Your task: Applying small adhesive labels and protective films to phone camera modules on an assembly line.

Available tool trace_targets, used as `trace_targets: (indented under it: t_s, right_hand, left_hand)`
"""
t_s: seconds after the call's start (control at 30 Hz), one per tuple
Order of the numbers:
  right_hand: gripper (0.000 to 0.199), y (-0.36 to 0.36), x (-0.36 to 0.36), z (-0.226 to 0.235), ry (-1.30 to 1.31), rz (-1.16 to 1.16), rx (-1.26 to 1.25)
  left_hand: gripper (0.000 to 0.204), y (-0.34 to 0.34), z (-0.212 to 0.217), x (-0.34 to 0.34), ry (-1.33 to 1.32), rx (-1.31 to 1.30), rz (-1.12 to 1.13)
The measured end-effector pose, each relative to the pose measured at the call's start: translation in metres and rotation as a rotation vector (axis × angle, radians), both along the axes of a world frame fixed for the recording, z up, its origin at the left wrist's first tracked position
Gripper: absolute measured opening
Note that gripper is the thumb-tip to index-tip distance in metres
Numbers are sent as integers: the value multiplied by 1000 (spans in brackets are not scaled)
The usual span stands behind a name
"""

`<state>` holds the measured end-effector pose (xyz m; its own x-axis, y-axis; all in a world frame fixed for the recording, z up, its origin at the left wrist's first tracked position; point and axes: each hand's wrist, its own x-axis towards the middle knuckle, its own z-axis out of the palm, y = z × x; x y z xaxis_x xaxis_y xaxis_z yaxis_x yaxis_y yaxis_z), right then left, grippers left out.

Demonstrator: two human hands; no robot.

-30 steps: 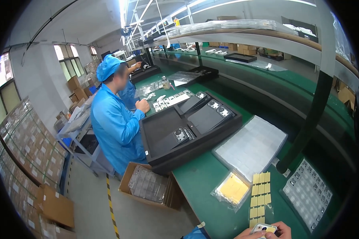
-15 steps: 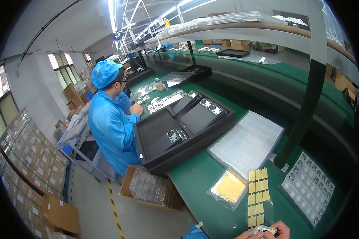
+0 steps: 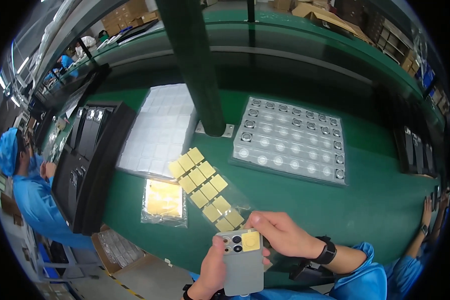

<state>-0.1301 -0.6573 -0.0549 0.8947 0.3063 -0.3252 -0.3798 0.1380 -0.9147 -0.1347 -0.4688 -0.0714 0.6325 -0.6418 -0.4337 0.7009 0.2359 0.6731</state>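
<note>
A grey smartphone (image 3: 243, 272) is in my left hand (image 3: 213, 267), back side up, with the thumb along its left edge by the round lenses and fingertips showing at its right edge. A yellow square sticker (image 3: 251, 241) covers the corner beside the lenses. My right hand (image 3: 285, 234) is closed at the phone's upper right corner, its thumb and finger by the sticker. Just beyond lies a clear sheet with rows of yellow stickers (image 3: 208, 190). Left of that sheet is a clear bag of yellow pieces (image 3: 164, 200).
A white compartment tray (image 3: 157, 130) and a clear tray of round parts (image 3: 290, 142) flank a dark post (image 3: 205, 75). Black trays with phones (image 3: 120, 120) stand left and far right. A co-worker in blue (image 3: 40, 200) sits left; another person's arm (image 3: 419, 245) shows right.
The view has swung right and down, so the hands and smartphone now show fully. The right-hand tray and another person's arm have come into sight. Both hands stay at the phone.
</note>
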Motion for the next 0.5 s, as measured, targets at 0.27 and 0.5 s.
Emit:
trace_targets:
  t_s: [0.27, 0.5]
  right_hand:
    - [30, -9, -6, 17, -32, 142, -100]
    - [28, -5, -10, 17, -154, -49, 125]
  left_hand:
    - [82, -8, 9, -11, -84, 97, 19]
    - [83, -18, 24, -15, -20, 137, 269]
